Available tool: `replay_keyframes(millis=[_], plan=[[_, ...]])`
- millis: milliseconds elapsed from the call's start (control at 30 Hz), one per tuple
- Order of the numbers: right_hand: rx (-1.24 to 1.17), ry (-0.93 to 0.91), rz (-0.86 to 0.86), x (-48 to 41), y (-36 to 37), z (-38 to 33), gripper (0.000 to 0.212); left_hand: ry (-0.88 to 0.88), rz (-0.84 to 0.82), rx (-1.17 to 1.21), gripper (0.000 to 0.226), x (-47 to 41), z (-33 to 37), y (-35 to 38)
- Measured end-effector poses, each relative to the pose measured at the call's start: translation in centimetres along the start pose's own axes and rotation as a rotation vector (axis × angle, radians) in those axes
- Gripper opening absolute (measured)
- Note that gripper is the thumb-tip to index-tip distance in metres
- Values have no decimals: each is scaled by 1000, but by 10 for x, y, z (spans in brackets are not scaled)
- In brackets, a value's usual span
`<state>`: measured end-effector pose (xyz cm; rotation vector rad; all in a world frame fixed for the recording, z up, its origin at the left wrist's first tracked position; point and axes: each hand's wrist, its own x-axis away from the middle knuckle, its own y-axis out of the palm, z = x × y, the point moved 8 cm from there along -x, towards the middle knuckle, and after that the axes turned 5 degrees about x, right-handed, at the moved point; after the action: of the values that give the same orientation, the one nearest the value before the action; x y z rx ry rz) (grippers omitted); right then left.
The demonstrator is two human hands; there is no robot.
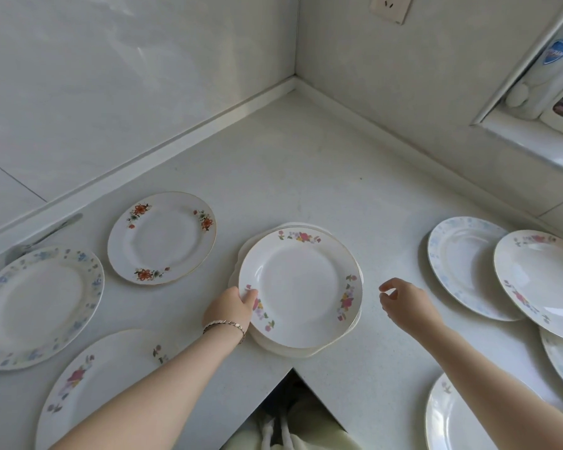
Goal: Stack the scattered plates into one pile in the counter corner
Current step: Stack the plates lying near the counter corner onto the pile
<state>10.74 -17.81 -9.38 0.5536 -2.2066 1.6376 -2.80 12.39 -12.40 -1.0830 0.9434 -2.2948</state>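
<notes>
A small pile of plates [298, 287] sits near the counter's inner front edge, topped by a white plate with pink flowers. My left hand [231, 308] grips the pile's left rim, thumb on top. My right hand [403, 303] hovers just right of the pile, fingers loosely curled, holding nothing. Scattered around lie an orange-flowered plate [161, 237], a blue-patterned plate [36, 306] and a pink-flowered plate [111, 381] on the left. On the right are a blue-rimmed plate [459, 264] and a pink-flowered plate [543, 284] overlapping it.
The counter corner [294, 92] lies beyond the pile, between two tiled walls. More plates [449, 417] sit at the lower right edge. A metal utensil [43, 237] lies against the left backsplash. A window ledge [533, 141] holds bottles at the upper right.
</notes>
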Motion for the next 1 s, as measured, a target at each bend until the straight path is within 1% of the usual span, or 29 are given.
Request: replay_keyframes(millis=[67, 133, 200, 233, 300, 333, 467, 533, 567, 633, 667, 700, 733, 767, 833, 867, 933, 1000], plan=[[13, -7, 4, 3, -1, -4, 29, -7, -1, -80, 39, -1, 2, 0], [25, -19, 34, 8, -4, -12, 29, -15, -21, -155, 46, -2, 4, 2], [36, -62, 67, 13, -6, -33, 29, -2, -42, -185, 54, -5, 1, -2], [25, -95, 66, 15, -6, -49, 28, 12, -45, -174, 53, -7, -2, -8], [-12, -178, 23, 19, 2, -89, 24, 42, -27, -143, 44, -13, -17, -28], [-26, -225, -9, 19, 9, -112, 23, 30, -3, -133, 39, -18, -28, -42], [-43, -416, -152, 19, 54, -218, 26, -137, 89, -53, 31, -32, -97, -101], [-58, -449, -200, 18, 83, -276, 31, -217, 103, -13, 31, -36, -139, -128], [-66, -425, -203, 14, 92, -288, 35, -234, 99, -8, 32, -37, -150, -132], [-90, -303, -239, -2, 117, -306, 42, -289, 108, 10, 32, -33, -172, -142], [-110, -218, -282, -10, 134, -314, 41, -318, 114, 29, 30, -32, -185, -149], [-152, -130, -327, -15, 149, -320, 36, -340, 113, 53, 25, -32, -196, -153], [-230, -45, -365, -19, 161, -325, 28, -356, 108, 79, 20, -31, -205, -156], [-359, 32, -392, -22, 170, -328, 24, -374, 106, 114, 17, -31, -212, -159], [-650, 176, -401, -27, 184, -329, 25, -393, 94, 175, 17, -33, -222, -161], [-744, 233, -395, -30, 188, -326, 24, -393, 95, 187, 19, -35, -226, -162], [-852, 287, -384, -31, 191, -320, 27, -383, 114, 179, 24, -37, -228, -164], [-895, 248, -346, -34, 184, -317, 26, -379, 122, 198, 24, -39, -228, -162]])
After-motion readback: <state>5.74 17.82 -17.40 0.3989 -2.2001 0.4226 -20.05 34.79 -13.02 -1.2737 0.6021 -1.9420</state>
